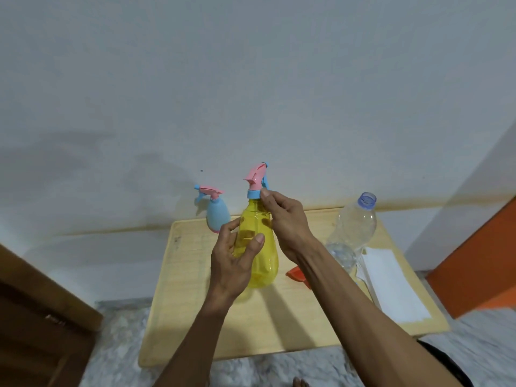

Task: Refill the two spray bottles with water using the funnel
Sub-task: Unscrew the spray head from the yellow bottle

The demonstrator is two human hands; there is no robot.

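A yellow spray bottle with a pink and blue trigger head is held above the wooden table. My left hand grips its body from the left. My right hand pinches the blue collar at its neck. A smaller blue spray bottle with a pink trigger stands at the table's back edge near the wall. A clear plastic water bottle, uncapped, stands to the right. An orange funnel lies on the table, mostly hidden behind my right forearm.
White folded paper lies along the table's right side. A white wall rises behind the low table. Dark wooden furniture stands at the lower left, an orange panel at the right. The floor is grey marble.
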